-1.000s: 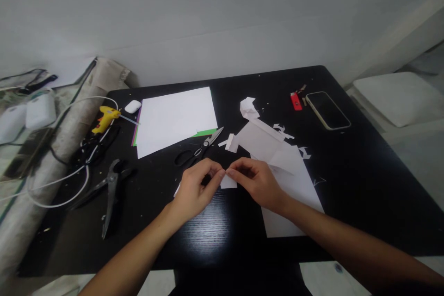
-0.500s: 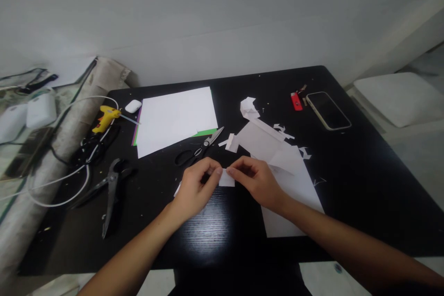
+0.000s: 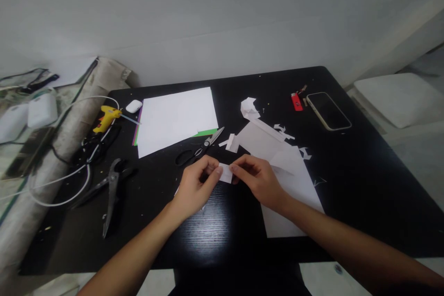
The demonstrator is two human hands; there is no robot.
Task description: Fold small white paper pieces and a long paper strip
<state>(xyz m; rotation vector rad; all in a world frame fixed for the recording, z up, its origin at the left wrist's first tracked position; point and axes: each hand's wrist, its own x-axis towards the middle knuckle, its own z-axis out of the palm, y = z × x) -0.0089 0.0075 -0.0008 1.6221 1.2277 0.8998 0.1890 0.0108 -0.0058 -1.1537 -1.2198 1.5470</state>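
Note:
Between my two hands is a small piece of white paper [image 3: 226, 173], held above the black table. My left hand [image 3: 197, 185] pinches its left edge between thumb and fingers. On the opposite side, my right hand [image 3: 257, 179] grips the upper right edge, thumb and fingertips closed. Just beyond my left hand lie scissors [image 3: 203, 146] with black handles, blades pointing away to the right. Small folded paper pieces [image 3: 232, 143] rest past my fingertips. Larger white paper sheets [image 3: 291, 217] lie partly under my right hand and forearm.
A stack of white sheets [image 3: 175, 118] over coloured paper lies at the back. Left are a yellow glue gun [image 3: 107, 118], a white earbud case [image 3: 133, 106], pliers [image 3: 113, 182] and cables. Right are a red lighter [image 3: 296, 101] and a phone [image 3: 329, 111]. Crumpled paper [image 3: 249, 108] sits behind.
The small paper has tilted and its right side has turned between my fingers. My right fingertips have shifted slightly to the right; both hands keep hold of it.

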